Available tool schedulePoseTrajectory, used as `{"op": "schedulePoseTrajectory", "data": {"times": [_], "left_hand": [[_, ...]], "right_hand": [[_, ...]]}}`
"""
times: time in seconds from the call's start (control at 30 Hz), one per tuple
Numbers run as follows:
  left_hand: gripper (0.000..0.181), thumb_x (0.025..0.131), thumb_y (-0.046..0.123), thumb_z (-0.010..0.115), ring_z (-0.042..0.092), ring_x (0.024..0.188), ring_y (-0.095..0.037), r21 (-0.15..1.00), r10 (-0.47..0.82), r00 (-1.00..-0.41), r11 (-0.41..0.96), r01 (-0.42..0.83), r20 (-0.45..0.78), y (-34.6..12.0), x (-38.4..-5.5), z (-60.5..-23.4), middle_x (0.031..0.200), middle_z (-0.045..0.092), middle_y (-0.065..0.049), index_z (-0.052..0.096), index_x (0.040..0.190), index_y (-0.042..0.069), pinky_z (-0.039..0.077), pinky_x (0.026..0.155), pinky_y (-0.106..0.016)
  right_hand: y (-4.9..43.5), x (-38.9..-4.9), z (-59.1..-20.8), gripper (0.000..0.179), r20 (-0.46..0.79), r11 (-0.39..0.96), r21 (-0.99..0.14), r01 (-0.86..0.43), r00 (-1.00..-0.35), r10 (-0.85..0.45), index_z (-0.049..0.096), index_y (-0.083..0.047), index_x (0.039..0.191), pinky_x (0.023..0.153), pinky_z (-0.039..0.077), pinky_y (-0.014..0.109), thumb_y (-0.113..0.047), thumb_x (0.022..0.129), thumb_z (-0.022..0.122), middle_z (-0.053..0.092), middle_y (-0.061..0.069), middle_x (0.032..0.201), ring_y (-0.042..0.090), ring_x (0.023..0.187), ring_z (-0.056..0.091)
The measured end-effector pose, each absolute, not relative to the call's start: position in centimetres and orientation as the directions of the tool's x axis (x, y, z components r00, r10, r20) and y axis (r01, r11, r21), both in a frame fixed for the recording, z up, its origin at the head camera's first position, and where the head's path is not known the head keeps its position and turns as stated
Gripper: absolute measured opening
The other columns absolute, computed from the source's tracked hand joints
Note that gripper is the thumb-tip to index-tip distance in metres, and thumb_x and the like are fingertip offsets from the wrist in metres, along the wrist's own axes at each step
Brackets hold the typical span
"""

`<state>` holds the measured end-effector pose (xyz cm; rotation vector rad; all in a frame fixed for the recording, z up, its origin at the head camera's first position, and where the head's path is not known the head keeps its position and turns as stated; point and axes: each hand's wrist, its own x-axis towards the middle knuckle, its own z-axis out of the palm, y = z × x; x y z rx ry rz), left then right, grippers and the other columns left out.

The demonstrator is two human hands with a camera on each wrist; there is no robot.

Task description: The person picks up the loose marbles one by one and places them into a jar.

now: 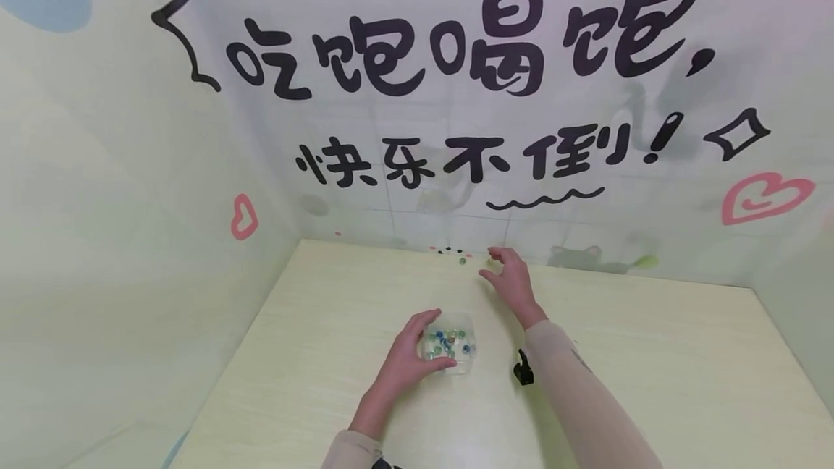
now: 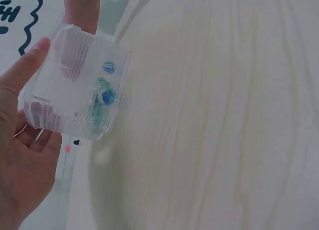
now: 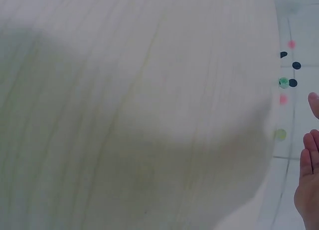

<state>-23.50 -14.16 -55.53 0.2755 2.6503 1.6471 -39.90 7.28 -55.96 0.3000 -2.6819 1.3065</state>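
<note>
My left hand (image 1: 409,353) grips a clear plastic box (image 1: 464,368), thumb on the near side and fingers round the far side. Several glass marbles (image 1: 449,342), blue, green and clear, lie inside it. In the left wrist view, the marbles (image 2: 102,103) show through the wall of the tilted-looking box (image 2: 75,85). Toward the back edge of the table, my right hand (image 1: 513,277) is held with thumb and fingers apart and nothing between them. Close by its fingers are a green marble (image 3: 283,83) and a yellow-green, marble-like ball (image 3: 280,134).
The pale wood-grain table (image 1: 313,324) meets a printed backdrop (image 1: 404,223) at the back, with dark lettering, hearts and small dots on it. A small black object (image 1: 523,369) shows beside the right sleeve (image 1: 573,382).
</note>
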Motion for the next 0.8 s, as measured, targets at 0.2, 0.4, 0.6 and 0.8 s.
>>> {"op": "schedulePoseTrajectory", "data": {"times": [0.2, 0.4, 0.6, 0.8], "left_hand": [[0.083, 0.077, 0.023, 0.087, 0.043, 0.142, -0.033, 0.892, 0.152, -0.986, 0.432, 0.134, 0.075, -14.2, -23.6, -55.7, 0.151, 0.048, -0.008, 0.045, 0.147, 0.009, 0.039, 0.117, -0.051], [0.083, 0.076, 0.023, 0.087, 0.043, 0.142, -0.033, 0.895, 0.151, -0.985, 0.424, 0.14, 0.082, -14.3, -23.5, -55.7, 0.15, 0.048, -0.009, 0.046, 0.146, 0.009, 0.039, 0.117, -0.051], [0.085, 0.075, 0.026, 0.087, 0.043, 0.142, -0.032, 0.893, 0.155, -0.985, 0.429, 0.138, 0.078, -14.2, -23.5, -55.6, 0.15, 0.048, -0.007, 0.045, 0.147, 0.01, 0.039, 0.117, -0.05], [0.086, 0.074, 0.027, 0.088, 0.043, 0.143, -0.029, 0.889, 0.141, -0.989, 0.445, 0.109, 0.05, -14.3, -23.4, -55.6, 0.151, 0.048, -0.004, 0.045, 0.147, 0.013, 0.039, 0.117, -0.048]], "right_hand": [[7.3, -40.8, -56.5, 0.049, 0.188, 0.604, -0.767, -0.219, -0.975, -0.115, 0.057, 0.002, 0.13, 0.107, 0.048, 0.049, -0.009, 0.086, 0.076, 0.061, 0.023, 0.13, 0.039, 0.121, 0.058], [7.2, -41.4, -56.4, 0.044, 0.161, 0.621, -0.758, -0.198, -0.98, -0.116, 0.059, 0.001, 0.129, 0.107, 0.048, 0.049, -0.006, 0.087, 0.072, 0.062, 0.023, 0.129, 0.038, 0.121, 0.059], [7.3, -42.1, -57.0, 0.038, 0.139, 0.642, -0.746, -0.175, -0.985, -0.106, 0.062, 0.0, 0.125, 0.107, 0.048, 0.048, -0.001, 0.088, 0.07, 0.065, 0.021, 0.127, 0.036, 0.12, 0.06], [7.2, -42.4, -57.1, 0.028, 0.063, 0.663, -0.739, -0.124, -0.991, -0.115, 0.067, -0.002, 0.117, 0.102, 0.053, 0.046, 0.001, 0.09, 0.065, 0.068, 0.019, 0.121, 0.033, 0.114, 0.063]]}}
